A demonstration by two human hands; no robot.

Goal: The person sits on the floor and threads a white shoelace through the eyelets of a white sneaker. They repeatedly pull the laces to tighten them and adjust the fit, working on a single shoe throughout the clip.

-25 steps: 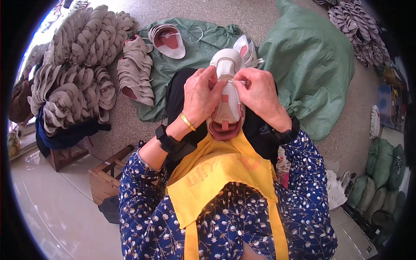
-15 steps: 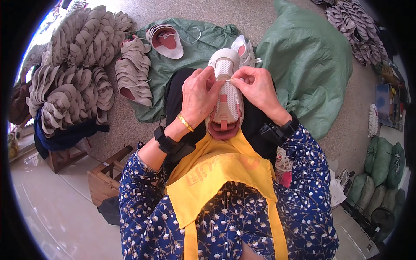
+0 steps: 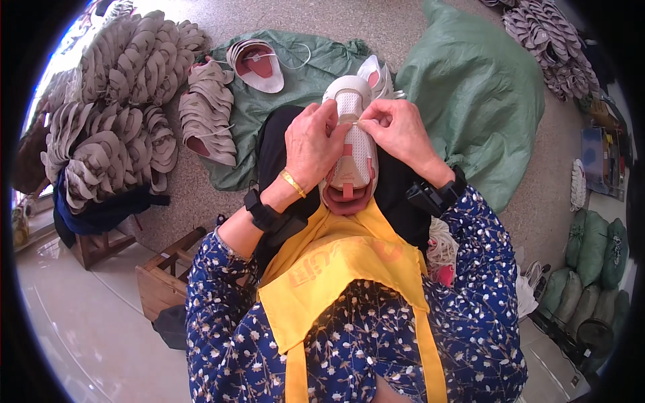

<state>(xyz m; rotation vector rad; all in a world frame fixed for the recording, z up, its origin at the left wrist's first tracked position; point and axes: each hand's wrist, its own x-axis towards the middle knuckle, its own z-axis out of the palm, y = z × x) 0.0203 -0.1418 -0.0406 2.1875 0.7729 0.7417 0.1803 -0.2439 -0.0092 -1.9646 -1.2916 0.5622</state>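
One yellow apron (image 3: 336,265) nearest, over floral sleeves (image 3: 218,295); two black wrist straps, one gold bracelet. One pale shoe (image 3: 363,153) sits in the lap, heel toward the wearer, toe away, between and just beneath both hands. Left hand (image 3: 310,144) lies along the shoe's left side, fingers curled; I cannot tell whether they grip. Right hand (image 3: 401,133) has thumb and forefinger pinched on one thin pale lace (image 3: 355,123), over the shoe's middle. Two wooden stools (image 3: 161,289) stand to the left. Past the knees, one green sheet (image 3: 252,127) bears one stack of uppers (image 3: 207,114), one loose laced upper (image 3: 256,66) and one white upper (image 3: 377,77) beyond the toe. One bulging green sack (image 3: 474,101) to the right.
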